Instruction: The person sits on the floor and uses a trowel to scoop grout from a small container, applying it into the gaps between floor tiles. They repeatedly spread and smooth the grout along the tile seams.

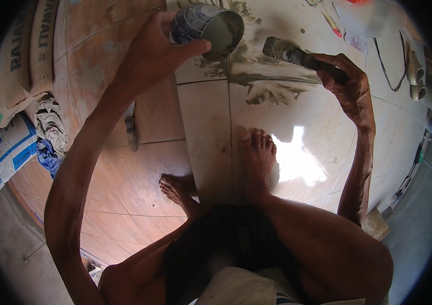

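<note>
The left hand [151, 50] grips a tilted, patterned container [189, 24] holding grey paste [224, 36], while the right hand [347, 84], well apart from it, is closed around the handle of a scraper [288, 52] reaching toward the container, grey smears [273, 93] marking the tiled floor [203, 109] between the hands.

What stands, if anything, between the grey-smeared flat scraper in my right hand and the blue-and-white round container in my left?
Nothing visible: an open gap separates the scraper from the container, with smeared pale floor tiles below.
</note>
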Demonstrator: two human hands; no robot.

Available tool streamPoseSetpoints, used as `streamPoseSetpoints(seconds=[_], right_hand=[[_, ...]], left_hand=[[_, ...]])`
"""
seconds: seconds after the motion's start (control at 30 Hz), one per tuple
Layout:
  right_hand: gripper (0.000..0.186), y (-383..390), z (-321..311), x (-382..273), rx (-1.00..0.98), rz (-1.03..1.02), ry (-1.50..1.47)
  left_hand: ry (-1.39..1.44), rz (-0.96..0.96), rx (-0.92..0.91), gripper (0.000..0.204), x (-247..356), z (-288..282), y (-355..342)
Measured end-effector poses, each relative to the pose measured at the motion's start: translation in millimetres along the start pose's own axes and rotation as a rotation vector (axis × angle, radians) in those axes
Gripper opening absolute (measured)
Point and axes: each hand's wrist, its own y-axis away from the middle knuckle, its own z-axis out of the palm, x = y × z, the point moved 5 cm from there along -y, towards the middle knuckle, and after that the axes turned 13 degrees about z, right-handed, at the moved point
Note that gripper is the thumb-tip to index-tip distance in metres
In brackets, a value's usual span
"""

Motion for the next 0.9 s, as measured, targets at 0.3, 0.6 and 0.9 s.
streamPoseSetpoints(seconds=[0.3, 0.6, 0.9], right_hand=[[0.038, 16, 3, -30, 0.114, -0.107, 0.035], [0.052, 7, 53, -98, 0.417, -0.611, 0.561], [0.034, -9, 61, -73, 0.027, -0.225, 0.133]], left_hand=[[0.098, -0.009, 0.008, 0.093, 7, 4, -3], [0.365, -0.202, -0.076, 0.081, 24, 17, 3], [0.404, -0.146, -0.064, 0.088, 21, 18, 4]])
